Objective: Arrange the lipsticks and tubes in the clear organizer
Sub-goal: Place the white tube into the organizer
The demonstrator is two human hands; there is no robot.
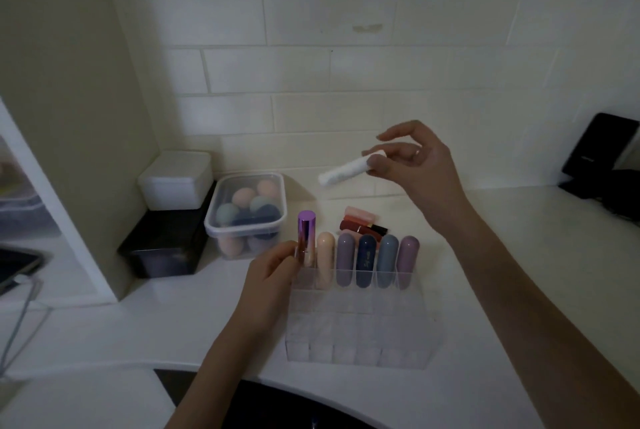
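Clear organizer (363,324): transparent gridded rack, set on the white tabletop (502,290) near its front edge; only the rear row is filled. Rear row, left to right: purple metallic lipstick (305,236), upright in the leftmost slot; then five rounded capsule-shaped tubes standing upright, side by side, namely a cream tube (325,258), a mauve tube (345,259), a navy tube (367,260), a grey-blue tube (387,260) and a lilac tube (408,259). Left hand (273,276): fingers closed around the lower part of the purple metallic lipstick, gripping it at the organizer's rear left corner. Right hand (412,158): raised above the tabletop, behind and to the right of the organizer, thumb and fingertips pinching one end of a white tube (349,170), which slants down to the left in the air; the remaining fingers are loosely spread. Loose stock: a small pile of pink and dark red lipsticks (363,222) lying flat on the tabletop just behind the rear row. Adjacent items: lidded clear tub of makeup sponges (247,217) to the left of the organizer; a white box (175,180) stacked on a black box (166,245) in the left corner; a dark object (602,151) leaning by the tiled wall (346,64) at far right, kind not discernible.
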